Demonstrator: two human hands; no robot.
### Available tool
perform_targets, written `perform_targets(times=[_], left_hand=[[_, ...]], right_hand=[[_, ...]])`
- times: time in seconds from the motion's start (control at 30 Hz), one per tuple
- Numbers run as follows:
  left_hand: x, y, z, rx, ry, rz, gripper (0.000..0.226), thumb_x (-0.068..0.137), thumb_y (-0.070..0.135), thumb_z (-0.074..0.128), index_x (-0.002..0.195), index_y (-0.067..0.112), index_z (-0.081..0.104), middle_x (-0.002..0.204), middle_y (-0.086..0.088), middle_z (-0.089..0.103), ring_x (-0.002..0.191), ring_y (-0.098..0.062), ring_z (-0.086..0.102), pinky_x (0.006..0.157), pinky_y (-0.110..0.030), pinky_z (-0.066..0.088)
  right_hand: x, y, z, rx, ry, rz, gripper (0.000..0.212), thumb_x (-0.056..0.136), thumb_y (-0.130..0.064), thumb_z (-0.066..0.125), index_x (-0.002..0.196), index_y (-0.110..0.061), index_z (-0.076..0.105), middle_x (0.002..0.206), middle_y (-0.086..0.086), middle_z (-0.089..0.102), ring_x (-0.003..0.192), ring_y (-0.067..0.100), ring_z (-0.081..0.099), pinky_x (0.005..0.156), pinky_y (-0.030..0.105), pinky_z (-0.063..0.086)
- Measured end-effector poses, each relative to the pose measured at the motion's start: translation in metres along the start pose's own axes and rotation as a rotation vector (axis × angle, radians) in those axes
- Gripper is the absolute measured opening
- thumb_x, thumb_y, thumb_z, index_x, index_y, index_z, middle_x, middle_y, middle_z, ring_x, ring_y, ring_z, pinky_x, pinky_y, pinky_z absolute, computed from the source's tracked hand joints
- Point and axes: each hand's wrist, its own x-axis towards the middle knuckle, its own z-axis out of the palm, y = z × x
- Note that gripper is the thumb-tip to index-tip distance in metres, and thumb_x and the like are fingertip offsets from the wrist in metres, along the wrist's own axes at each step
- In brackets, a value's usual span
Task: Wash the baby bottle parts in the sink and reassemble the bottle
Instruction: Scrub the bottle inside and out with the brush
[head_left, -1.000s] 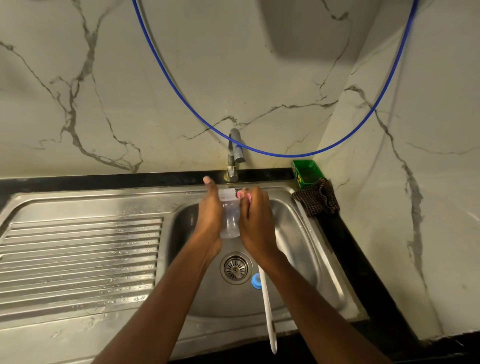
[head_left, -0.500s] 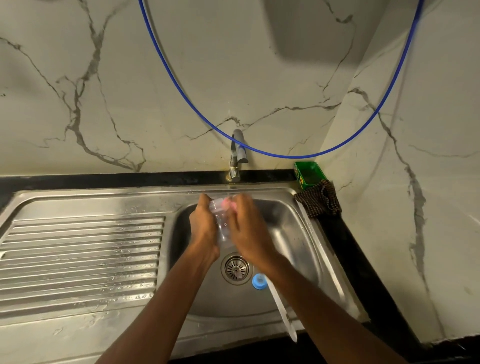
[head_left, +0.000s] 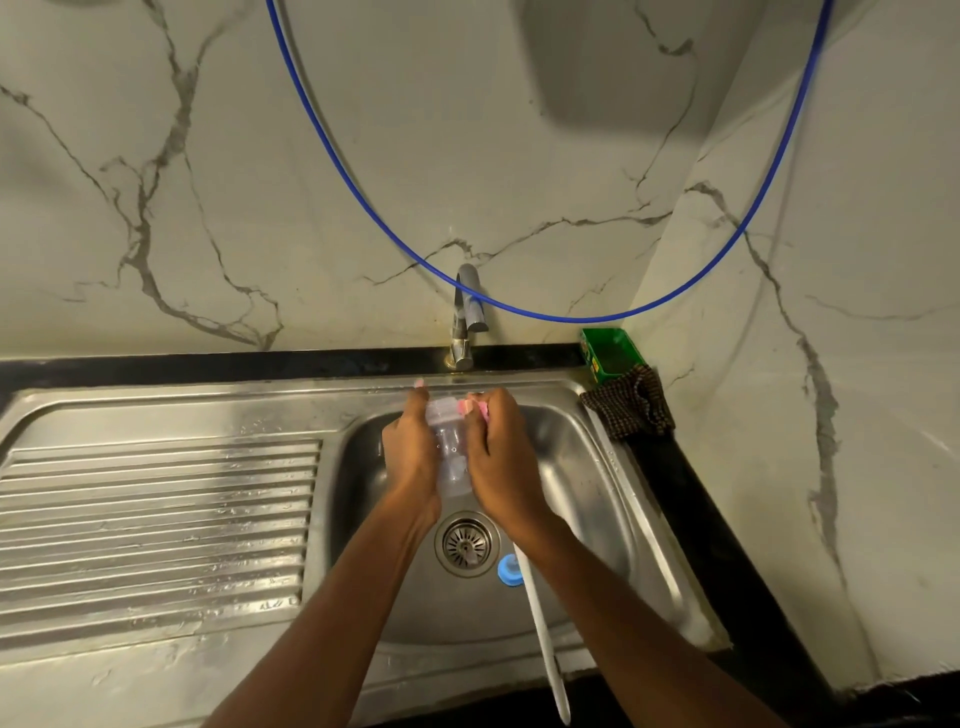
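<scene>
A stainless steel sink is seen from above, set against a marble-patterned wall, with a ribbed draining board to its left. Over the basin and just below the tap, a clear plastic bottle body is held roughly upright between two bare hands, its open neck towards the tap. The left hand is wrapped round the bottle's left side with curled fingers. The right hand is laid against the right side, and a small pink piece is pinched in its fingertips at the neck; whether this is a scrubber or a bottle part cannot be told. On the basin floor, beside the drain, a blue screw ring and a long white brush handle are left lying. A green box and a checked cloth are set in the back right corner. The bottle is judged to be light, stiff and thin-walled, and slippery when wet or soapy, so it is best taken round the middle of the body with a full, wrapping grip rather than by the rim.
</scene>
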Motion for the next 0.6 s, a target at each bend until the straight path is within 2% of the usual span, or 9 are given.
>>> perform_targets(times=[0.07,0.13,0.2,0.27,0.3,0.4,0.47,0.6], left_hand=[[0.001,0.002,0.003,0.053,0.016,0.000,0.069,0.093,0.067,0.034,0.097,0.007,0.068,0.085,-0.011,0.071,0.078,-0.025,0.068,0.071,-0.034,0.054],[0.002,0.005,0.006,0.106,-0.043,-0.022,0.067,0.092,0.071,0.025,0.094,0.016,0.063,0.084,-0.002,0.064,0.076,-0.015,0.061,0.065,-0.028,0.046],[-0.002,0.007,0.007,0.125,-0.093,-0.027,0.065,0.090,0.074,0.027,0.097,0.020,0.062,0.087,0.002,0.061,0.081,-0.014,0.058,0.071,-0.030,0.045],[0.002,0.003,0.005,0.067,-0.027,-0.022,0.061,0.092,0.067,0.038,0.111,0.015,0.063,0.097,-0.001,0.066,0.095,-0.018,0.062,0.084,-0.036,0.048],[0.002,0.001,0.003,0.014,-0.001,-0.030,0.054,0.094,0.060,0.042,0.109,0.013,0.066,0.099,-0.005,0.069,0.097,-0.021,0.065,0.088,-0.039,0.051],[0.000,0.002,-0.003,-0.046,-0.005,-0.027,0.042,0.098,0.041,0.040,0.084,0.012,0.065,0.082,-0.010,0.069,0.080,-0.021,0.067,0.081,-0.039,0.054],[0.000,-0.001,-0.006,-0.053,0.000,-0.008,0.041,0.099,0.039,0.037,0.083,0.013,0.064,0.076,-0.008,0.068,0.072,-0.018,0.066,0.075,-0.036,0.054],[0.001,0.000,-0.010,-0.072,-0.033,-0.009,0.039,0.097,0.040,0.039,0.087,0.011,0.063,0.084,-0.013,0.067,0.076,-0.021,0.066,0.082,-0.041,0.054]], right_hand=[[0.001,-0.002,0.002,-0.047,0.044,-0.019,0.014,0.100,-0.026,0.041,0.094,-0.014,0.047,0.084,0.001,0.052,0.070,0.007,0.047,0.060,0.013,0.037],[0.002,-0.001,0.003,-0.080,0.068,-0.029,0.017,0.100,-0.027,0.041,0.096,-0.012,0.048,0.085,0.000,0.050,0.070,0.005,0.045,0.059,0.012,0.034],[0.004,-0.003,0.004,-0.107,0.076,-0.014,0.020,0.101,-0.030,0.039,0.100,-0.012,0.049,0.088,0.001,0.052,0.074,0.008,0.049,0.061,0.013,0.032],[0.002,-0.012,0.009,-0.142,0.032,-0.002,0.029,0.099,-0.035,0.035,0.107,-0.011,0.050,0.097,0.003,0.054,0.082,0.010,0.051,0.064,0.014,0.033],[-0.001,-0.015,0.010,-0.163,-0.006,-0.041,0.036,0.097,-0.039,0.032,0.110,-0.011,0.050,0.101,0.003,0.054,0.085,0.011,0.052,0.067,0.014,0.034],[-0.002,-0.014,0.008,-0.186,-0.106,-0.188,0.037,0.098,-0.038,0.031,0.109,-0.010,0.052,0.104,0.005,0.054,0.087,0.013,0.053,0.070,0.020,0.039],[0.002,-0.010,0.007,-0.177,-0.081,-0.148,0.027,0.100,-0.030,0.037,0.107,-0.009,0.051,0.102,0.007,0.054,0.085,0.015,0.054,0.068,0.025,0.042],[-0.001,-0.010,0.006,-0.178,-0.129,-0.212,0.033,0.097,-0.037,0.033,0.107,-0.010,0.050,0.103,0.006,0.054,0.086,0.016,0.056,0.069,0.029,0.050]])
